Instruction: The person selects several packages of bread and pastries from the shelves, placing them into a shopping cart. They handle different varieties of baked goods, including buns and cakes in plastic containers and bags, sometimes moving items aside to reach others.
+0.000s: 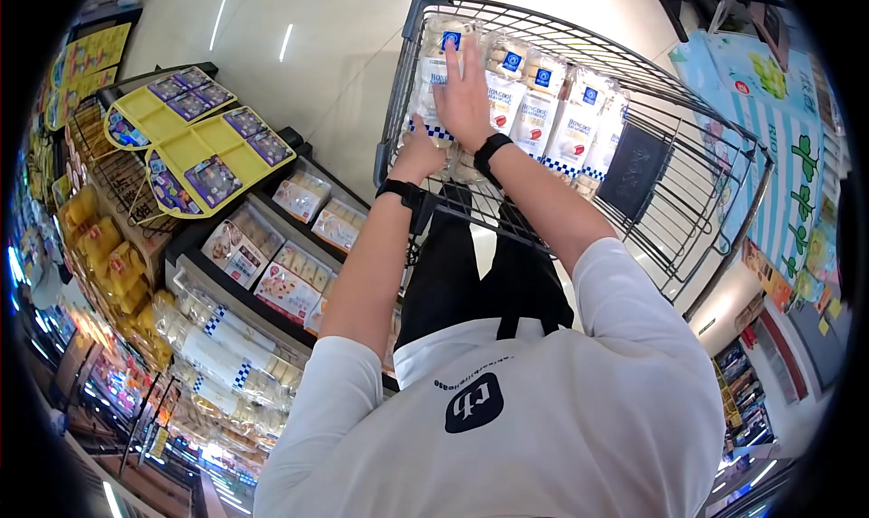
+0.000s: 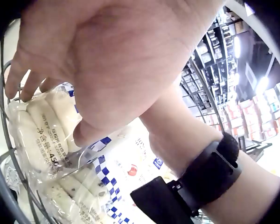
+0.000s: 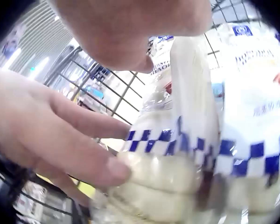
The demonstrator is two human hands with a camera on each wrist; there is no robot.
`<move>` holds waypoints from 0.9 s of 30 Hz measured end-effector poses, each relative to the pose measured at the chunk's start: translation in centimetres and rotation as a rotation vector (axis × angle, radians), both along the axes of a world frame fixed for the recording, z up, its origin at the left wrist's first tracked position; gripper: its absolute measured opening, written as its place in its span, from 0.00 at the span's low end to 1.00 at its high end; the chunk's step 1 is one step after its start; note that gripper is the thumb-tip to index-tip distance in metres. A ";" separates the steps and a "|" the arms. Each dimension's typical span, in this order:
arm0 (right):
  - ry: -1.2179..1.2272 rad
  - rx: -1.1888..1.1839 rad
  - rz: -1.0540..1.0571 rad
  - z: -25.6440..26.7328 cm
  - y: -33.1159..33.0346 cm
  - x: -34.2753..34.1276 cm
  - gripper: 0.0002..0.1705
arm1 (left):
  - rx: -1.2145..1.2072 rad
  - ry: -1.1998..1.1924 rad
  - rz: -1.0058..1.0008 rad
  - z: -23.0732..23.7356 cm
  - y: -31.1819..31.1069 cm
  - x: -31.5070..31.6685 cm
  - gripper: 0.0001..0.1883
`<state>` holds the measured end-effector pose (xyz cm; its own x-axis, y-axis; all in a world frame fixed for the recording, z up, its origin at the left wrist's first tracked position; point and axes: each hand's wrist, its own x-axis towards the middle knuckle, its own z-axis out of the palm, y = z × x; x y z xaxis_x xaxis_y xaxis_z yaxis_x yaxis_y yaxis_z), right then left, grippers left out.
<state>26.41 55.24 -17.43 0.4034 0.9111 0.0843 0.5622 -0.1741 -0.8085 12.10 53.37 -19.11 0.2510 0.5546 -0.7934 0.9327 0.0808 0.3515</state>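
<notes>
Both arms (image 1: 360,269) extended forward; right fingers (image 1: 470,61) straight; left fingers (image 3: 79,147) parted.

A wire shopping cart (image 1: 414,20) carries a row of at least 4 clear-wrapped packs of pale rolls (image 1: 536,120), close side by side.

Floor (image 1: 335,57): pale glossy tile with thin joints and streaks of reflected light, just ahead-left of the fingers (image 1: 470,58) in the head view. Yellow display trays (image 1: 210,138) left of the fingers, well apart. Dark-rimmed bins (image 1: 279,218) sit between those and the person, left and nearer. Blue-and-white striped panel (image 1: 787,165) with green lettering well right of the fingers. Left wrist view: dark ceiling (image 2: 252,70), bright strip lights (image 2: 237,46), right of the fingers. Right wrist view: slatted ceiling (image 3: 42,28) above the fingers.
</notes>
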 end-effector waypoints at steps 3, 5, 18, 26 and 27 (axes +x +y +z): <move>-0.645 -0.126 0.196 0.6 1.2 1.2 0.34 | 0.014 0.003 -0.010 0.2 -0.4 -0.2 0.54; -0.639 -0.135 0.208 -2.0 1.6 1.8 0.34 | 0.052 -0.009 -0.015 0.1 -0.8 -0.5 0.55; 0.042 -0.699 0.959 7.9 -11.1 7.9 0.34 | 0.894 -0.059 -0.156 9.2 -12.9 0.3 0.17; -0.074 -0.259 1.219 7.7 -29.4 12.2 0.42 | 0.892 0.153 -0.180 10.6 -18.9 2.2 0.16; -0.070 -0.393 1.210 8.1 -29.8 11.8 0.42 | 0.792 0.210 -0.134 10.2 -19.6 2.3 0.17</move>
